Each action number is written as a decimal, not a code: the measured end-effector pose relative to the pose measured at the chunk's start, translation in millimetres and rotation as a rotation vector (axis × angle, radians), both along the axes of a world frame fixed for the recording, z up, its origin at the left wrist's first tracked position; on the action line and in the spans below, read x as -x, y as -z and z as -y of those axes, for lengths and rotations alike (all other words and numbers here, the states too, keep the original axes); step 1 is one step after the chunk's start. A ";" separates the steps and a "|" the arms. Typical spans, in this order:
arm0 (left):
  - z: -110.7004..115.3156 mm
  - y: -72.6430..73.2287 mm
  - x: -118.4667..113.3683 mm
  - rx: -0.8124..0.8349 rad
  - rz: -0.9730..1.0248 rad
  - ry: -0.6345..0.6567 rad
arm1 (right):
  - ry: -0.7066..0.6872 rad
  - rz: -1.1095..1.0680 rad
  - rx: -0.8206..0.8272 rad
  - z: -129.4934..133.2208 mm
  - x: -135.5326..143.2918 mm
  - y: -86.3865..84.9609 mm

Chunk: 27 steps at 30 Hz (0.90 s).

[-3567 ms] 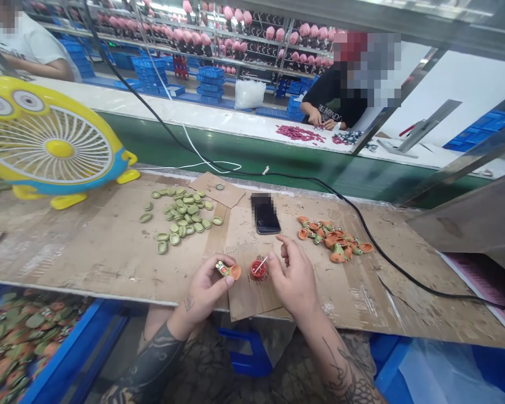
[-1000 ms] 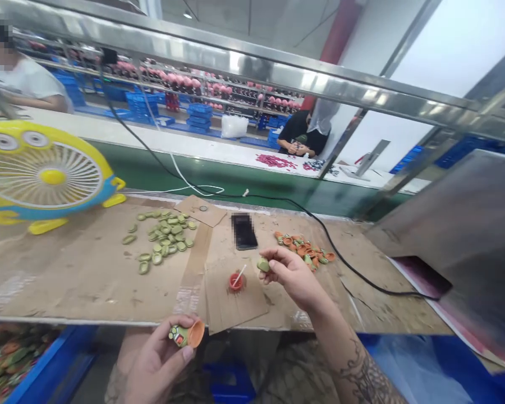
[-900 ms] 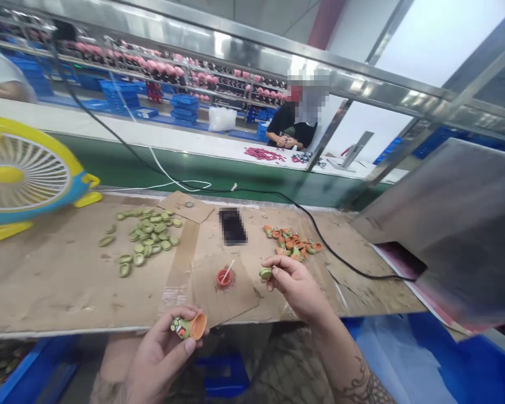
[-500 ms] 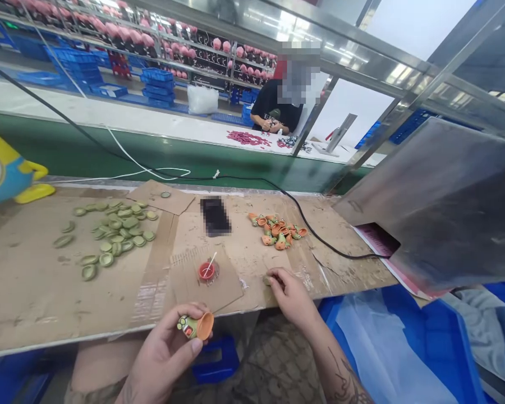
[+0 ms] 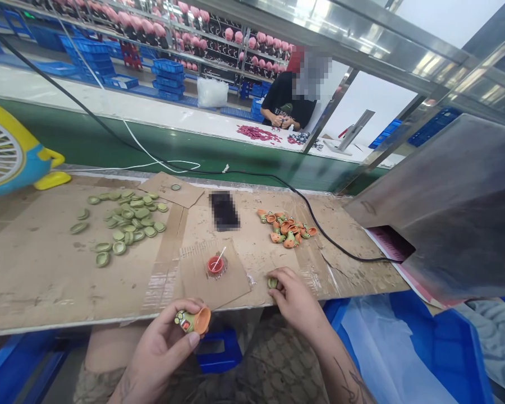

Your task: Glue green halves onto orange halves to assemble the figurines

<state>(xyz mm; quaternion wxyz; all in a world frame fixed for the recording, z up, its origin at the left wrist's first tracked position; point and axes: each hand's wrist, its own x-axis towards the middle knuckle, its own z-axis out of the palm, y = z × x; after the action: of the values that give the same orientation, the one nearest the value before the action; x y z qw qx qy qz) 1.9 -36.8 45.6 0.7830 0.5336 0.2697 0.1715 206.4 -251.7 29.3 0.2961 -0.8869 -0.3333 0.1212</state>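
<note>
My left hand (image 5: 168, 342) is closed round a small green and orange figure (image 5: 193, 320), its round orange opening facing right, over the table's front edge. Between the thumb and fingers of my right hand (image 5: 297, 297) is a green oval piece (image 5: 272, 283), at the front edge of the table. Between and beyond my hands, a red cup (image 5: 215, 265) with a white stick stands on a cardboard square (image 5: 231, 286). Green oval pieces (image 5: 128, 216) lie spread at the left. A pile of orange and green figures (image 5: 289, 229) lies beyond my right hand.
A dark, pixelated flat object (image 5: 224, 211) lies mid-table. A black cable (image 5: 320, 231) runs to a metal box (image 5: 454, 207) at the right. A yellow and blue fan (image 5: 21, 151) stands at the left. Across the partition sits a person (image 5: 286, 101) handling small parts.
The view has shifted, moving the table's contents slightly right in the picture. The green oval piece in my right hand is turned, showing more of its hollow face. My left hand still holds the figure.
</note>
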 end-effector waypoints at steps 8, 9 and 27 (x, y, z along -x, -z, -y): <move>0.9 5.6 -2.0 -0.005 -0.016 0.013 | -0.015 0.086 0.052 -2.1 -3.4 -4.1; 1.2 7.1 -2.0 -0.013 -0.019 0.010 | -0.011 0.094 0.058 -3.3 -3.5 -3.6; 4.8 8.1 -0.6 -0.014 -0.042 -0.012 | -0.026 0.216 0.164 -1.5 -22.3 -4.2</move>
<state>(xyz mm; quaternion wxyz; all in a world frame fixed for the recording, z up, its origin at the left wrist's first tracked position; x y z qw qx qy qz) 2.5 -41.7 37.5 0.7723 0.5409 0.2882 0.1668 228.7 -250.2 33.5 0.1835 -0.9115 -0.3638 0.0559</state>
